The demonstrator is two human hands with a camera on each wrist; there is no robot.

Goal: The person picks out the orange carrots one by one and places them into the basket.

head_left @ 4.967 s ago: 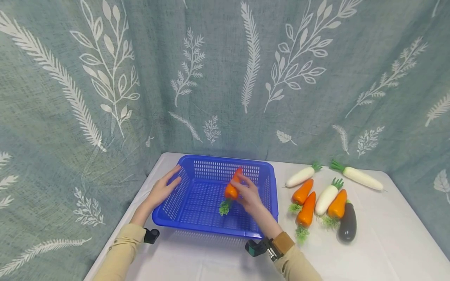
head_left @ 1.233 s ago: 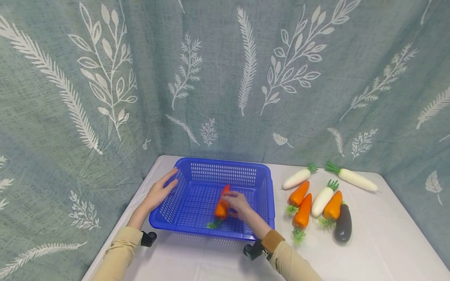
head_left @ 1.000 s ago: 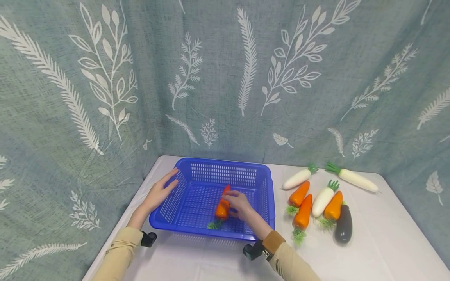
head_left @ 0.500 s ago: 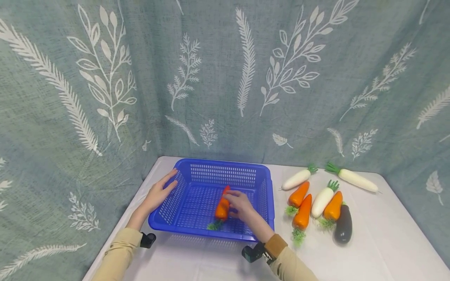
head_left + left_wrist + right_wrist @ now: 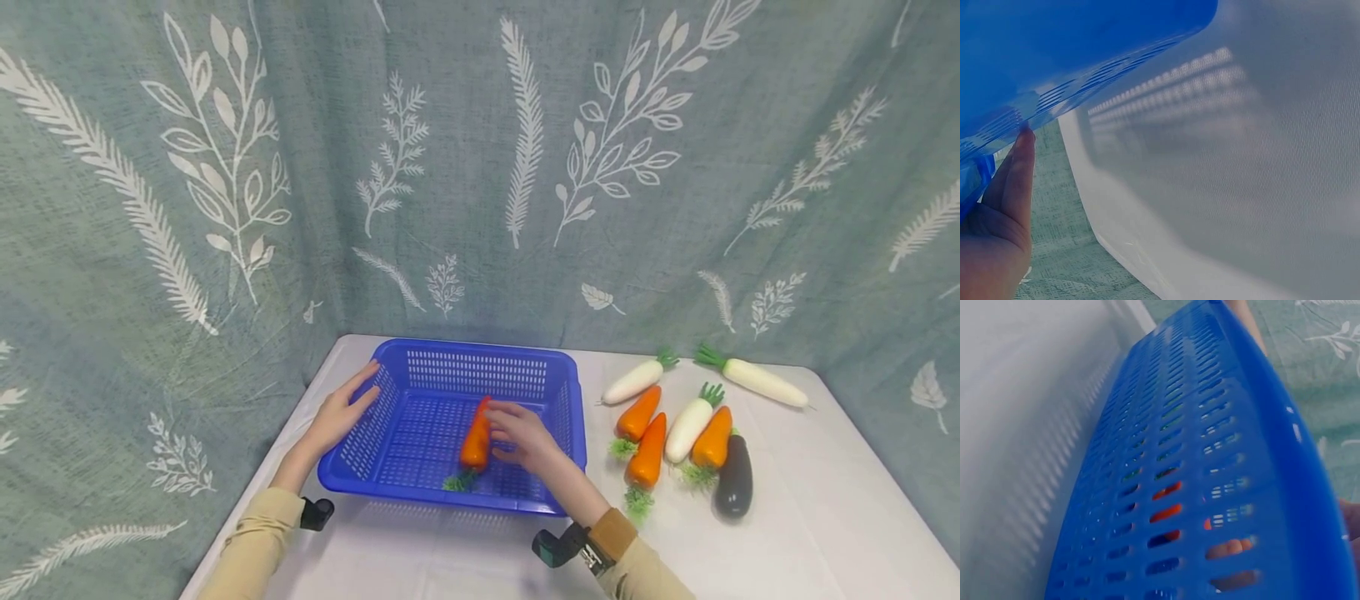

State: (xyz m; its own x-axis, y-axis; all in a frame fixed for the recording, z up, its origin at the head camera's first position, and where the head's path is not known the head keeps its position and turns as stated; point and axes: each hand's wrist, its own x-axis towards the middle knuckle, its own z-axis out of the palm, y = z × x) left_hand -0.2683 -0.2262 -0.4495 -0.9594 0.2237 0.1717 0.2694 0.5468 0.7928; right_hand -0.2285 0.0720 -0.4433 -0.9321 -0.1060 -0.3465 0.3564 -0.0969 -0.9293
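In the head view a blue slotted plastic basket stands on the table's left half. An orange carrot with a green leafy top lies in it, top toward the front. My right hand is over the basket just right of the carrot, fingers loosely bent; contact cannot be made out. My left hand rests against the basket's left side with straight fingers. The left wrist view has the left hand touching the basket wall from outside. In the right wrist view, the carrot shows through the slots.
Right of the basket lie several more vegetables: white radishes, orange carrots and a dark eggplant. A patterned green curtain hangs behind the white table.
The carrot, held up over the basket in my right hand earlier, was lowered to the basket floor. My right hand has since let go and moved slightly right. The left hand stays put.
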